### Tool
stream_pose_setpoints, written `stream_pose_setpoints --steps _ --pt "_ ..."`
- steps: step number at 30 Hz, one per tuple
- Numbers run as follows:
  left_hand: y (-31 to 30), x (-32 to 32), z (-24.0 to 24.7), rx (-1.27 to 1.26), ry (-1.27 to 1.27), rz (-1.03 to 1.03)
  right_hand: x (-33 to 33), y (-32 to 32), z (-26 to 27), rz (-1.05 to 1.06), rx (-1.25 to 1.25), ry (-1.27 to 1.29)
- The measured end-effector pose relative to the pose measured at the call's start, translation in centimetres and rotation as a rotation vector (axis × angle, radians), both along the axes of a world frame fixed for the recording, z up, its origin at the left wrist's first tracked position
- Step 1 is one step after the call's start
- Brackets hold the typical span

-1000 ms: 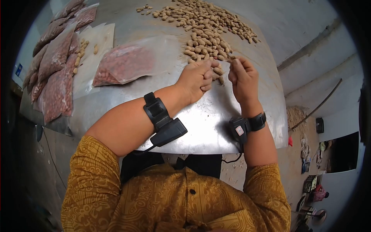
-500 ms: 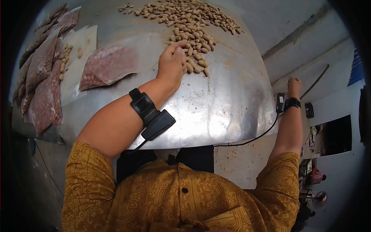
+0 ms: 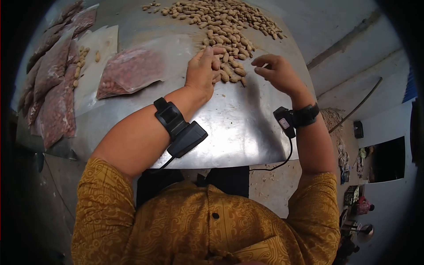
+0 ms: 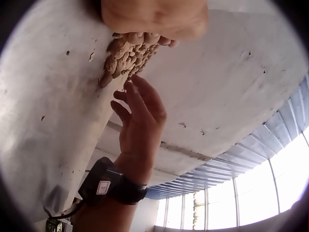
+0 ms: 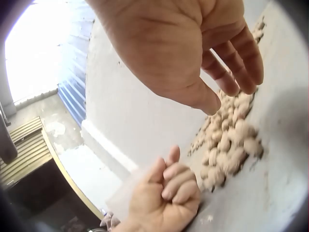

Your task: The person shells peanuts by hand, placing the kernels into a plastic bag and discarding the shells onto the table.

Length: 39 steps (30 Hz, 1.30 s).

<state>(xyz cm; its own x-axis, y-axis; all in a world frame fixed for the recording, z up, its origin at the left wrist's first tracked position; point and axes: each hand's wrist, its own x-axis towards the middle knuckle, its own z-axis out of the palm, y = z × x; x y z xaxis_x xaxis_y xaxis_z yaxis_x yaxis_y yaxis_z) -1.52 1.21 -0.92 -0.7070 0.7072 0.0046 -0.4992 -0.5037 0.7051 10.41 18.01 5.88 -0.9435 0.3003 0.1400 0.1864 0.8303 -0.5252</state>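
Observation:
Unshelled peanuts (image 3: 229, 42) lie in a long heap on the metal table (image 3: 229, 132), its narrow end toward me. At the left edge of that end is my left hand (image 3: 202, 73), its lower fingers curled into the palm and its index finger stretched out in the right wrist view. Nothing shows in its grasp; the inside of the curl is hidden. To the right of the heap, my right hand (image 3: 280, 74) hovers with fingers apart and loosely bent toward the peanuts. The right wrist view shows no object between its thumb and fingers (image 5: 248, 67).
A clear bag of reddish kernels (image 3: 130, 73) lies left of the heap. Farther left are several stacked filled bags (image 3: 55, 95) and a flat plastic bag (image 3: 104, 44) with a few peanuts (image 3: 81, 62) on it. A wall (image 3: 344, 39) rises beyond the table's right side.
My right hand swung out past the table's right edge, then came back near the heap with its fingers spread. The left hand has stayed by the peanuts, its index finger straighter than at first.

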Motion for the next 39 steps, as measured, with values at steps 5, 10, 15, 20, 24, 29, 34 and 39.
stream_pose_setpoints --steps 5,10,15,20,24,29,34,39 --pt "-0.1 -0.2 -0.2 0.026 -0.023 -0.022 -2.9 -2.2 -3.1 -0.008 0.274 -0.014" --pt "0.0 0.2 0.4 -0.033 -0.02 -0.029 -2.9 -1.6 -3.3 -0.045 0.194 -0.008" --pt "0.0 0.4 0.4 -0.055 0.054 -0.107 -1.4 -3.0 -1.8 -0.081 -0.681 0.223" --pt "-0.5 1.9 1.8 -0.081 0.248 -0.165 -1.2 -3.5 -3.2 0.086 -1.181 0.339" --pt "-0.1 1.6 1.1 -0.005 0.395 -0.241 -0.6 -3.9 -3.1 0.157 -1.251 0.308" --pt "0.2 1.6 0.3 -0.125 0.581 -0.184 0.3 -4.1 -3.2 0.192 -1.269 0.183" --pt "0.2 2.1 0.5 -0.23 0.629 -0.117 0.0 -5.3 -3.3 0.133 -0.98 0.24" --pt "0.0 2.4 0.8 -0.142 0.56 -0.119 0.0 -5.6 -3.4 0.119 -0.941 0.273"
